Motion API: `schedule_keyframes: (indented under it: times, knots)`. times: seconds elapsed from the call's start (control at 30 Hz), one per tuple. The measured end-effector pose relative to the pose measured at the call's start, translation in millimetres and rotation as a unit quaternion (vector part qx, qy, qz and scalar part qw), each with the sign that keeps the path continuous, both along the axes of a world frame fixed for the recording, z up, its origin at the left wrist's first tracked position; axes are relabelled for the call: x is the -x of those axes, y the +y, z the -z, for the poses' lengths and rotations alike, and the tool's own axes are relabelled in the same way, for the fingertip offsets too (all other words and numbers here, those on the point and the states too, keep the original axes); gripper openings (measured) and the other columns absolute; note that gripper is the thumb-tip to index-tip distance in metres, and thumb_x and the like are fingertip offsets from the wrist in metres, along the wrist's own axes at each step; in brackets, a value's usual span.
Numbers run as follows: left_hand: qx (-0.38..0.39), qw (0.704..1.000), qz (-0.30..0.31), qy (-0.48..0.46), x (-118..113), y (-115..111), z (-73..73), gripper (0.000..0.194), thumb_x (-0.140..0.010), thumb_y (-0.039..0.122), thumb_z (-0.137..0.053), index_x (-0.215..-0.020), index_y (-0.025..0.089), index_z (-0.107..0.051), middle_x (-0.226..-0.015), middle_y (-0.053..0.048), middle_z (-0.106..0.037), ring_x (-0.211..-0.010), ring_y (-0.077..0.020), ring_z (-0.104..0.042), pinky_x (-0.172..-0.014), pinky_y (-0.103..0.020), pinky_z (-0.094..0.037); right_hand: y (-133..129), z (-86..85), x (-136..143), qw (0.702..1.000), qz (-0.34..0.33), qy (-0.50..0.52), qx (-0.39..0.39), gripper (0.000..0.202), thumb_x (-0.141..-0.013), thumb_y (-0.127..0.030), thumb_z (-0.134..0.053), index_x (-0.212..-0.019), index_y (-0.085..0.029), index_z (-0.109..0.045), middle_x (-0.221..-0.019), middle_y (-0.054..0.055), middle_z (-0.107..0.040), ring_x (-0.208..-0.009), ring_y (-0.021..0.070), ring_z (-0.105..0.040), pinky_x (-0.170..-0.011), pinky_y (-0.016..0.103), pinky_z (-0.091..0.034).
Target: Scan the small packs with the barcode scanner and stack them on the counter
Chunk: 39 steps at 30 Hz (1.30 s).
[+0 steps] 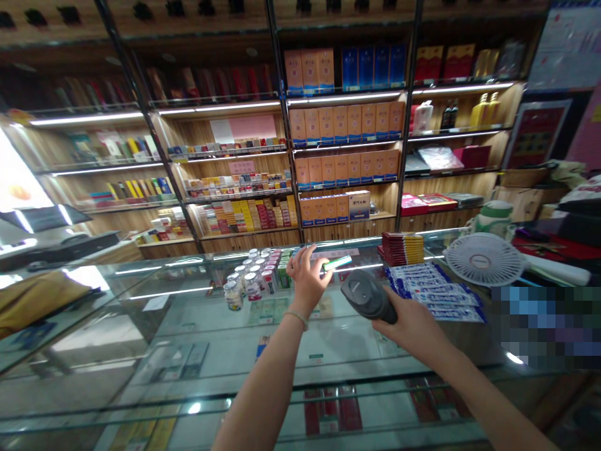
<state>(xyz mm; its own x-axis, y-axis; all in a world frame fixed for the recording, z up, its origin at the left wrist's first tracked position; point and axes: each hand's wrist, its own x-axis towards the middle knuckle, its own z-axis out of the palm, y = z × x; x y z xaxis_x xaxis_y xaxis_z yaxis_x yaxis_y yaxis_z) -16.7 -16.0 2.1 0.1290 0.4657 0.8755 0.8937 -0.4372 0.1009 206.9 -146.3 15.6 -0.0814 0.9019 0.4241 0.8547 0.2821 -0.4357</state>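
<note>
My left hand (pixel 306 280) is raised over the glass counter (pixel 291 351), its thumb and a finger pinching a slim green-and-white pack (pixel 339 263). What is printed on the pack is too bright and small to read. Wrapped round the handle of a dark grey barcode scanner (pixel 365 293) is my right hand (pixel 417 326). The scanner's head points towards the pack, with a gap between them. Beyond my left hand stand rows of small white-lidded bottles (pixel 251 275) and green packs (pixel 284 269).
Blue-and-white sachets (pixel 432 288) lie right of the scanner, in front of stacked red and yellow packs (pixel 402 249). A white fan (pixel 486 260) and a green-and-white jug (pixel 493 216) stand farther right. Lit shelves of orange boxes (pixel 345 125) line the wall.
</note>
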Motion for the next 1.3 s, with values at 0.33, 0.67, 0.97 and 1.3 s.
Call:
schedule_keyframes:
  times: [0.33, 0.67, 0.97, 1.3]
  knots:
    - [0.011, 1.0, -0.009, 0.011, 1.5, -2.5, -2.7, 0.022, -0.082, 0.036, -0.078, -0.102, 0.031, -0.073, -0.146, -0.008, -0.055, -0.139, -0.0335, -0.041, -0.116, -0.058, -0.028, 2.3, -2.4, 2.0, 0.997, 0.044, -0.062, -0.011, 0.027, -0.081, -0.037, -0.063, -0.106, -0.027, -0.068, -0.075, 0.002, -0.076, -0.073, 0.0271, -0.073, -0.06, 0.029, -0.039]
    - [0.01, 1.0, 0.001, 0.008, 2.5, -1.0, -3.9, 0.021, -0.082, 0.035, -0.077, -0.102, 0.029, -0.074, -0.145, -0.007, -0.055, -0.14, -0.0325, -0.04, -0.117, -0.057, -0.029, 23.3, 24.9, 8.6, 0.969, 0.025, -0.143, -0.201, 0.026, -0.078, -0.036, -0.07, -0.098, -0.02, -0.073, -0.156, 0.013, -0.048, -0.151, 0.0397, -0.027, -0.121, 0.062, -0.02]
    - [0.011, 1.0, -0.001, 0.011, 3.3, -0.7, -4.6, 0.023, -0.08, 0.034, -0.08, -0.101, 0.03, -0.073, -0.145, -0.008, -0.056, -0.138, -0.0336, -0.042, -0.117, -0.058, -0.029, 31.5, 37.3, 14.4, 0.965, 0.041, -0.193, -0.174, 0.027, -0.074, -0.039, -0.078, -0.093, -0.02, -0.074, -0.162, 0.015, -0.038, -0.153, 0.0405, -0.021, -0.121, 0.066, -0.013]
    - [0.014, 1.0, 0.005, 0.013, 2.8, -2.0, -4.9, 0.02, -0.082, 0.034, -0.078, -0.101, 0.03, -0.073, -0.145, -0.008, -0.055, -0.139, -0.0333, -0.041, -0.117, -0.058, -0.028, 34.6, 43.2, 11.9, 0.982, -0.009, -0.162, -0.096, 0.033, -0.078, -0.045, -0.075, -0.105, -0.026, -0.076, -0.163, 0.013, -0.037, -0.155, 0.0385, -0.019, -0.12, 0.068, -0.01]
